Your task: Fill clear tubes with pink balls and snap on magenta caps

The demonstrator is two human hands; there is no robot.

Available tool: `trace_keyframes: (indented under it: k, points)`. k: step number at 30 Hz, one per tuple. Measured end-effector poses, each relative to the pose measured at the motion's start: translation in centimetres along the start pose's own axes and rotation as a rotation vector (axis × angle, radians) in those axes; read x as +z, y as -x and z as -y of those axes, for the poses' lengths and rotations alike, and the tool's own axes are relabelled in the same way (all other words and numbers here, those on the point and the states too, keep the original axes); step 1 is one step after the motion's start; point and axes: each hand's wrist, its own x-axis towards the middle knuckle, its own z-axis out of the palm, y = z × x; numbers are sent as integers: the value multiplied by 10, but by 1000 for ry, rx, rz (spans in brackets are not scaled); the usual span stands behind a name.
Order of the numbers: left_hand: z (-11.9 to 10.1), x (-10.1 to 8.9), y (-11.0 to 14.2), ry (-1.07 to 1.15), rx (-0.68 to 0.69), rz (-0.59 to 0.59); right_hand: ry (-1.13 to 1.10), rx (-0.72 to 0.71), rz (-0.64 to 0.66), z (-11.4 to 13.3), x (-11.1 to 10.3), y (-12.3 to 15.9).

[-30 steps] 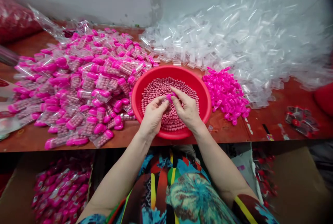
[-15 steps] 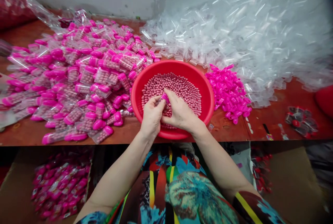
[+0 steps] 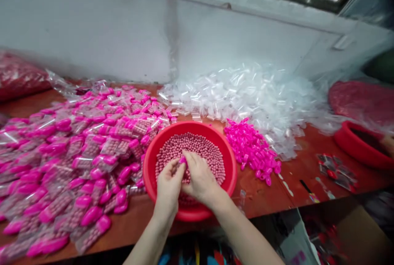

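Over a red basin [image 3: 233, 166] of small pink beads [image 3: 200, 144], my two hands meet. A pink cap [image 3: 183, 160] shows between their fingertips; whatever is under it is hidden by the fingers. My left hand [image 3: 169, 185] pinches it from the left, with thumb and fingers closed. From the other side my right hand [image 3: 198, 174] closes its fingers on the same cap. To the left lies a big heap of bead-filled clear containers with pink caps [image 3: 89, 154]. Loose pink caps [image 3: 252, 148] are piled right of the basin, and empty clear containers [image 3: 240, 92] spread behind them.
At the far right stands another red basin [image 3: 357, 146], with part of another person's hand [image 3: 388, 144] at it. Several red-and-clear pieces [image 3: 337, 170] lie near the table's front edge. A red bag [image 3: 21, 76] sits at the back left, against the wall [image 3: 107, 31].
The camera view has tilted up and turned, so the window and the right-hand basin now show. Both hands stay together over the basin, still holding the pink cap.
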Motion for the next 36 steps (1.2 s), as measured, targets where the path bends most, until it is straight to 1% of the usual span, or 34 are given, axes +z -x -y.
trace_keyframes:
  k: [3,5,6,9,12,17,20,23,25,26,27,29,30,32,34,36]
  points:
    - [4,-3,2,-170,126,-57,8,-21,-58,2,5,-1]
    - [4,-3,4,-261,160,-87,11,-34,-89,3,4,-1]
    - [3,-3,5,-272,162,-98,17,-45,-106,3,4,-1]
    - [3,-1,4,-176,106,-65,39,-89,-150,2,3,-2]
    - [3,1,3,-78,41,-35,65,-127,-147,1,3,-3]
    - [5,3,10,-68,67,-51,96,-193,-122,0,1,1]
    - [12,5,12,-52,61,-54,118,-239,-129,-10,6,9]
    - [20,7,7,-6,13,-43,133,-262,-146,-25,18,13]
    - [18,8,6,51,8,-53,114,-250,-138,-28,21,12]
    - [14,8,7,80,14,-62,97,-236,-121,-27,19,12]
    - [10,9,9,105,19,-72,71,-233,-114,-24,15,11]
    - [1,8,11,167,23,-61,30,-179,-40,-18,5,9]
    - [-2,8,11,186,9,-36,-2,-143,10,-16,0,8]
    - [-5,7,7,216,-46,28,-60,-81,60,-13,-8,5]
    - [-6,7,4,238,-84,86,-68,-34,74,-11,-13,2]
    - [-6,6,4,253,-67,101,-103,-9,61,-9,-18,0]
